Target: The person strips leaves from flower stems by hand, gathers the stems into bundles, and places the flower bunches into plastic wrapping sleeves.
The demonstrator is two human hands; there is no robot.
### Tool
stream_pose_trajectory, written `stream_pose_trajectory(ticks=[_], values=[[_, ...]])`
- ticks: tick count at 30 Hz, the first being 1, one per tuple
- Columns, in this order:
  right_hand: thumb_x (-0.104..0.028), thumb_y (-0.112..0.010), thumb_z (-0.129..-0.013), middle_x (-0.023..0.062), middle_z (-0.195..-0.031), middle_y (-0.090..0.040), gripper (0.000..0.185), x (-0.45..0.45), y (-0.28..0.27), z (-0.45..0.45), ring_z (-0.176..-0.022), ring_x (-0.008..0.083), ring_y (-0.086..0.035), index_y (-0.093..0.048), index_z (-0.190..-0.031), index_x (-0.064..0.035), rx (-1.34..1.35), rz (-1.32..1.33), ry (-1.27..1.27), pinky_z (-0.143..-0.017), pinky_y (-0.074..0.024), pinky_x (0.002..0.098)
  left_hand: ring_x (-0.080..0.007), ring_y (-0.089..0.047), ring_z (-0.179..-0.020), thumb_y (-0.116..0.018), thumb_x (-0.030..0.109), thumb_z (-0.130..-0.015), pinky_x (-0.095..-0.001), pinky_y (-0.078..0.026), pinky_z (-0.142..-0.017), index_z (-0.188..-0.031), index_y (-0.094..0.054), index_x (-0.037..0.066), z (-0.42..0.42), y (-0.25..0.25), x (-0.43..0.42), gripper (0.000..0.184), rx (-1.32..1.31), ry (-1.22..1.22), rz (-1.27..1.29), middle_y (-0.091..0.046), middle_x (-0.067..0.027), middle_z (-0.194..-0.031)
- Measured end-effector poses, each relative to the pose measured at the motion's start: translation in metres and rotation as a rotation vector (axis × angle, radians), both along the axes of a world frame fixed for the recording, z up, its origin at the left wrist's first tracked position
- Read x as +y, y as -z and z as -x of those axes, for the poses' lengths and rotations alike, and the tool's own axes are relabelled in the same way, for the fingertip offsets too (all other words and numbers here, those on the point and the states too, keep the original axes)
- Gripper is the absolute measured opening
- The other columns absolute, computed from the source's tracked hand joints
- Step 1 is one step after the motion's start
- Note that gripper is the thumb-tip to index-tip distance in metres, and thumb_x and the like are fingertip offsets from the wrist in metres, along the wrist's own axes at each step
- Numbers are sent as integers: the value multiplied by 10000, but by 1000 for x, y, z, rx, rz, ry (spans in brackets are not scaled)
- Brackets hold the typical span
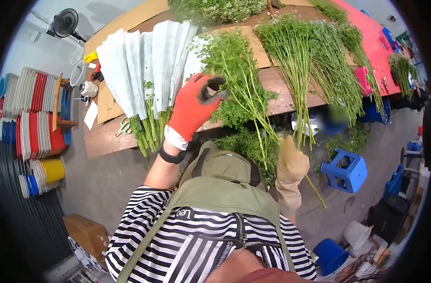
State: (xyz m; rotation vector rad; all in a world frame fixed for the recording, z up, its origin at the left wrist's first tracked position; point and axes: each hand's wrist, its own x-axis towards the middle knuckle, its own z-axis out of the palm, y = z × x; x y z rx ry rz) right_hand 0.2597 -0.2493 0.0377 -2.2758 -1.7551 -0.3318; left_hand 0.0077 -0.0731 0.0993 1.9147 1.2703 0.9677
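My left hand (196, 101), in a red glove with dark fingertips, is raised over the table's front edge, its fingers curved apart beside the leafy stems. My right hand (291, 160), in a beige glove, is closed around a green stem (315, 191) whose lower end sticks out below the fist. The stem's leafy part (236, 70) lies toward the middle of the table. Left of my left hand, bunches wrapped in white paper (147, 61) lie with their green stems (152, 129) over the edge. Loose long-stemmed greens (305, 61) are spread to the right.
Green-handled scissors (124, 126) lie at the table's (102, 141) front left. More flowers (225, 9) are at the back. A blue stool (345, 170) stands on the floor at the right. Stacked crates (36, 94) and a fan (66, 23) are at the left.
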Motion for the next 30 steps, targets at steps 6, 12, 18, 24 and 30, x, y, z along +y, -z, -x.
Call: stream_pose_trajectory(ticks=[6, 12, 18, 24, 30], values=[[-368, -682, -966, 118, -513, -517, 189, 1, 3, 3, -446, 337, -552, -683, -958, -179, -41, -102, -23, -438, -392, 462, -261, -635, -773, -832, 236, -827, -363, -514, -688, -1181, -709, 125, -17, 10, -4, 391, 20, -171, -277, -640, -79, -938], [-414, -619, -999, 114, -509, -514, 233, 2, -7, 7, -451, 343, -569, -614, -924, -194, -41, 8, -15, -433, -410, 475, -312, -674, -828, -796, 382, -858, -410, -528, -704, -1169, -690, 104, -25, 9, -3, 430, 546, -266, -154, -683, -95, -953], [-415, -629, -994, 78, -504, -483, 241, 1, -1, 5, -424, 303, -524, -619, -884, -202, -93, -107, -73, -433, -384, 442, -360, -672, -885, -743, 287, -858, -451, -531, -729, -1060, -689, 121, -21, 25, -3, 267, 527, -110, -130, -689, -121, -963], [-363, -708, -949, 49, -519, -399, 176, -4, -1, 9, -431, 260, -445, -691, -916, -191, -127, -73, -85, -459, -352, 405, -392, -669, -894, -705, 236, -871, -479, -524, -745, -946, -668, 95, -11, 46, 29, 164, 589, -367, -256, -692, -140, -953], [-283, -742, -922, 64, -599, -472, 131, -17, 16, -4, -495, 265, -487, -732, -986, -169, -61, -74, -92, -497, -378, 401, -375, -665, -895, -674, 231, -906, -451, -517, -754, -1027, -699, 95, 48, 61, 51, 184, 353, -508, -255, -683, -138, -977]])
